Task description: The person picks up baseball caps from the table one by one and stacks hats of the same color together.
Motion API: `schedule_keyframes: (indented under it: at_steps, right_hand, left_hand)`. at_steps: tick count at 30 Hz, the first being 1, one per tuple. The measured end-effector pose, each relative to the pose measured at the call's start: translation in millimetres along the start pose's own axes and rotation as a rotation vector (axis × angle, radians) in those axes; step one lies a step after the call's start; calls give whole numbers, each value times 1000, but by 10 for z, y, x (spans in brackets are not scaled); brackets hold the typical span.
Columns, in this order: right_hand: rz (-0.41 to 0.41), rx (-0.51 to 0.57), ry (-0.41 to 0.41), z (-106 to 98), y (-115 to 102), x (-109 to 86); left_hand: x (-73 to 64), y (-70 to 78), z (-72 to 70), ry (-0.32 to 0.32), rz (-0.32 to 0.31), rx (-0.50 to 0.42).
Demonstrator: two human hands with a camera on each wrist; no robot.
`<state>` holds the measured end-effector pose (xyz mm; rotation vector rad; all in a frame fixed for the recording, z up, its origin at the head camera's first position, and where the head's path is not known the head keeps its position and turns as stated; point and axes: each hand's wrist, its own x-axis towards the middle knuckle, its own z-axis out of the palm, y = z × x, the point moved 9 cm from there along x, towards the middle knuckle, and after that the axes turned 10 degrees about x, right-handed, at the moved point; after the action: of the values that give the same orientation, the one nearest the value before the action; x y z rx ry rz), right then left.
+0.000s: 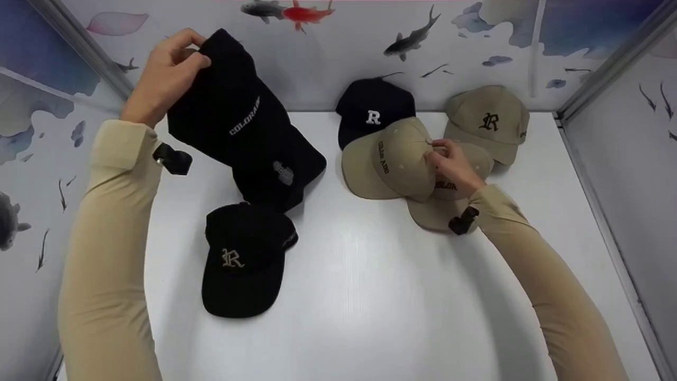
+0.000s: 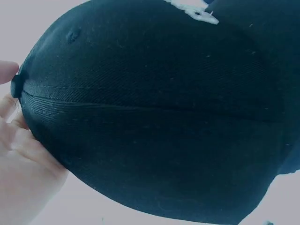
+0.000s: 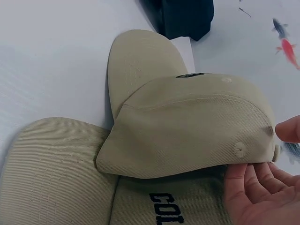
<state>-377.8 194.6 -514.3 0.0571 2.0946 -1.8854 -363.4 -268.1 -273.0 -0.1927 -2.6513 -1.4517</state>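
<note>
In the head view my left hand [image 1: 165, 74] pinches a black cap [image 1: 222, 106] lettered COLORADO by the top of its crown, tilted up at the back left. The left wrist view shows fingers at the button of this black cap [image 2: 140, 112]. Below it sits another black cap [image 1: 264, 174] with a grey emblem, partly hidden. My right hand [image 1: 454, 168] grips a khaki cap [image 1: 404, 159] by the crown near its button; its brim points left. Under this khaki cap [image 3: 187, 126] lies a second khaki cap [image 3: 51, 164] with dark lettering, partly covered.
A black cap [image 1: 243, 264] with a gold R lies front left on the white table [image 1: 359, 296]. Toward the back stand a navy cap [image 1: 375, 98] with a white R and a khaki cap [image 1: 489, 114] with a dark R. Patterned walls [image 1: 338, 58] enclose the table.
</note>
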Motion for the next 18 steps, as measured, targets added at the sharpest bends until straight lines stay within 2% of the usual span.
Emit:
schedule_keyframes:
  at_steps: [5, 9, 14, 18]
  right_hand:
    - [24, -16, -1, 10, 21, 11]
    - [19, -34, -14, 11, 23, 10]
    - [24, -56, -32, 6, 29, 11]
    - [15, -77, -42, -12, 26, 20]
  left_hand:
    - [-166, 79, -206, -8, -5, 13]
    - [-317, 157, -266, -37, 17, 30]
    - [-527, 228, -209, -109, 52, 75]
    - [-701, 285, -67, -214, 97, 109]
